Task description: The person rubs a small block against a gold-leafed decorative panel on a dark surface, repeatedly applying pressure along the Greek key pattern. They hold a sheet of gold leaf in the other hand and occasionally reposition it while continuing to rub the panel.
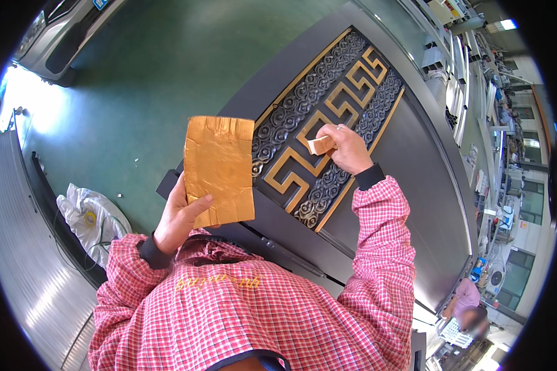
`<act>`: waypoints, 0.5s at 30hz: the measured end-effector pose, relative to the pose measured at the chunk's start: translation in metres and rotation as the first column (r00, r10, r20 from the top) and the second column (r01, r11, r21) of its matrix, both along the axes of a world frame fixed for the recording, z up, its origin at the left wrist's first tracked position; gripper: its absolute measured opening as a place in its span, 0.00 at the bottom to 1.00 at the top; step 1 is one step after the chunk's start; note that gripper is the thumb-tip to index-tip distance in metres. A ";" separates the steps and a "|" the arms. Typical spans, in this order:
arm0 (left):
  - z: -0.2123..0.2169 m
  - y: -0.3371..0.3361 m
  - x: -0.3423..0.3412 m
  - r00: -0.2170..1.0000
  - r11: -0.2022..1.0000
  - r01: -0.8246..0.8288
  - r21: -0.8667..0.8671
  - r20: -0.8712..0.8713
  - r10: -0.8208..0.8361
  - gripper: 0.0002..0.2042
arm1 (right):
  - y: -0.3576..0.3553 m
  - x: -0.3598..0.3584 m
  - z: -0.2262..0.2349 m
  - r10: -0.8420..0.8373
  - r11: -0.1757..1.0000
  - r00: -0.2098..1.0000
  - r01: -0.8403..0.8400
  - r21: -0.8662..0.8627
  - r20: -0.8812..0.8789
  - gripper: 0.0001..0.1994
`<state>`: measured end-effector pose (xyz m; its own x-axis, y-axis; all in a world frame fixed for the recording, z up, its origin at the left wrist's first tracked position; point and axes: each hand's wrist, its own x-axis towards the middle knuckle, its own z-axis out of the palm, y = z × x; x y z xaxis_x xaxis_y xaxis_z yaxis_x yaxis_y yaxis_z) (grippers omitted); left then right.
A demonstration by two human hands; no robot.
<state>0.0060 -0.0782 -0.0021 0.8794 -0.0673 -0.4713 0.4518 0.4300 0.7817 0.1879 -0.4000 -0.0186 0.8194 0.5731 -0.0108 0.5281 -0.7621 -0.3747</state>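
A flat piece of cardboard [220,167] coated in gold paint is upright in my left hand [182,213], the thumb lying over its front face. My right hand [346,148] pinches a small pale pad [320,145] with gold on it; its exact material is unclear. The pad is over the gold meander strip [284,176] on a dark grey metal panel [408,185], and I cannot tell whether it touches. Bands of dark scrollwork [291,111] with gilded highlights flank the meander, edged by thin gold lines.
Green floor [148,74] stretches beyond the panel. A white plastic bag [96,216] lies at the left by a ribbed metal sheet [37,235]. A vehicle [65,43] stands at the far left. Another person [467,303] is at the lower right, near cluttered shelving.
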 end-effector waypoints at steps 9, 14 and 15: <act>0.003 0.001 0.000 1.000 1.000 -0.020 0.013 0.001 0.020 0.28 | 0.022 0.003 -0.015 -0.103 0.994 0.974 0.096 0.046 0.203 0.17; 0.002 0.002 0.001 1.000 1.000 -0.019 0.024 -0.005 0.019 0.28 | 0.021 0.005 -0.017 -0.079 0.997 0.973 0.072 0.037 0.218 0.15; 0.002 0.002 0.001 1.000 0.999 -0.023 0.023 -0.009 0.023 0.28 | 0.022 0.005 -0.020 -0.010 1.000 0.976 0.007 0.014 0.216 0.14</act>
<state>0.0067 -0.0763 0.0000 0.8763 -0.0366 -0.4804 0.4492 0.4227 0.7871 0.1925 -0.3777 -0.0389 0.8065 0.5651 0.1740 0.5910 -0.7628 -0.2623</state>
